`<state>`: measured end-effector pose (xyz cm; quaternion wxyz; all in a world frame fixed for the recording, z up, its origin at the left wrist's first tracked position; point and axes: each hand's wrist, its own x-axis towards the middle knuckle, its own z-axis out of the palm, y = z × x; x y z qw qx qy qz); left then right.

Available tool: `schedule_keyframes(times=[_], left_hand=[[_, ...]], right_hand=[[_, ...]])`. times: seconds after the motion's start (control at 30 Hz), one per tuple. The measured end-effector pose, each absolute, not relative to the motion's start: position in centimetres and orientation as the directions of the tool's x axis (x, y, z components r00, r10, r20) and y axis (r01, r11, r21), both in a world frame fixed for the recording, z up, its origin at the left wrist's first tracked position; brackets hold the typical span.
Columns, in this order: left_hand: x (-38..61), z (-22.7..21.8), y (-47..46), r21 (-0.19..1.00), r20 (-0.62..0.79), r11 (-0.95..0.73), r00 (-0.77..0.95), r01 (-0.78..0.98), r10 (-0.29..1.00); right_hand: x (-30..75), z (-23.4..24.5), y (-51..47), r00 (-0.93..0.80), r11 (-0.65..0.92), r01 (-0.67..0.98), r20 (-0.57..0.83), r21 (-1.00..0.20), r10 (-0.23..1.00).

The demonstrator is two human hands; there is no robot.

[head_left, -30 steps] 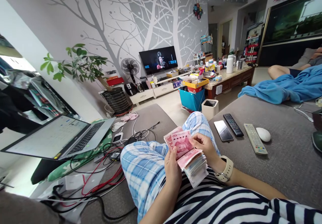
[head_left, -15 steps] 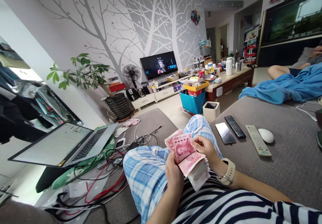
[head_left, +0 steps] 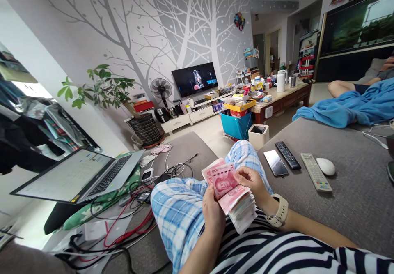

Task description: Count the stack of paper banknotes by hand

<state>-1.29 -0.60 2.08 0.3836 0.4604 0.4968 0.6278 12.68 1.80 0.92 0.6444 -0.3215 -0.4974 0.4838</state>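
A thick stack of pink banknotes rests over my lap, above my blue plaid trousers. My left hand is wrapped round the stack from below, thumb pressed on the top notes. My right hand, with a pale watch on its wrist, pinches the upper right edge of the top notes, which are fanned upward. Both hands are closed on the money.
On the grey sofa to my right lie a phone, a black remote, a pale remote and a white mouse. An open laptop and tangled cables sit to my left. Another person lies under a blue blanket at far right.
The view tipped slightly downward after the oldest frame. The top notes have shifted a little between my fingers; both hands stay on the stack.
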Motion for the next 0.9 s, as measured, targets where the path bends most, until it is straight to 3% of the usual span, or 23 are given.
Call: schedule_keyframes(times=[0.27,0.43,0.57,0.9], left_hand=[[-1.6,1.9,-0.6,0.955,0.297,-0.278,-0.251,0.108,0.921],[-0.9,2.0,-0.3,0.985,0.129,-0.161,-0.335,-0.068,0.933],[-0.6,2.1,-0.3,0.979,0.097,-0.151,-0.340,-0.137,0.935],[-0.4,0.6,0.2,0.879,-0.022,-0.050,-0.145,-0.474,0.989]], right_hand=[[12.8,0.7,1.8,0.009,0.353,-0.328,0.371,-0.876,0.929],[12.9,0.8,1.7,-0.017,0.379,-0.305,0.403,-0.874,0.915],[12.8,0.7,1.8,0.012,0.355,-0.319,0.371,-0.879,0.929],[12.8,0.1,2.4,0.064,0.342,-0.299,0.339,-0.891,0.939]])
